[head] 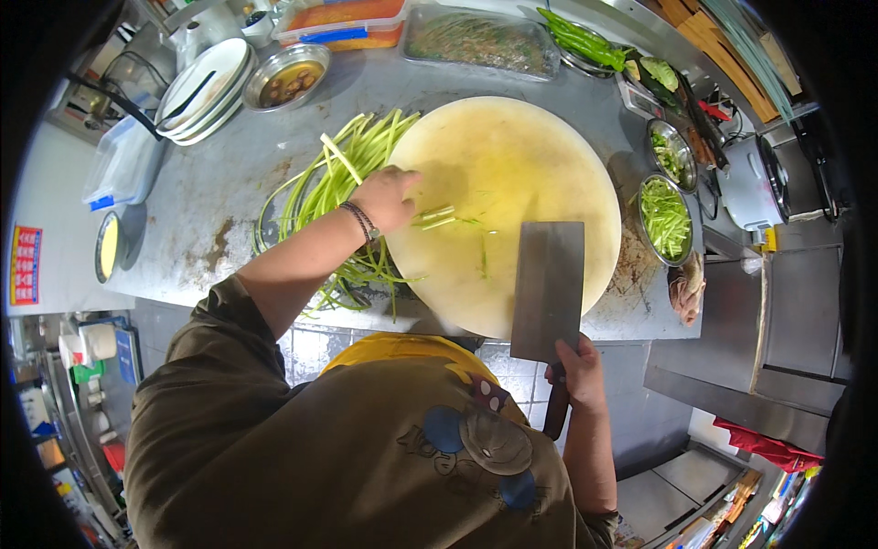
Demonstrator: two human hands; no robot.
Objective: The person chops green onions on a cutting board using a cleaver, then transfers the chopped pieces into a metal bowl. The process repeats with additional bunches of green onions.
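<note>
My left hand (385,199), with a braided bracelet at the wrist, hovers over the left rim of a round, pale cutting board (542,158). Its visible fingers are apart and hold nothing that I can see; its underside is hidden. Just right of it on the board lie a few short cut green stalks (437,217) and thin green scraps. A heap of long green stalks (363,147) lies left of the board, partly behind my left hand and forearm. My right hand (582,374) grips the dark handle of a cleaver (549,288), whose broad blade lies over the board's near right part.
Metal bowls of shredded green vegetable (665,223) and chopped greens (669,154) stand at right, near a piece of raw meat (686,288). Along the back are stacked plates (206,89), a bowl of mushrooms in liquid (287,77), a covered tray (480,41) and green peppers (583,41).
</note>
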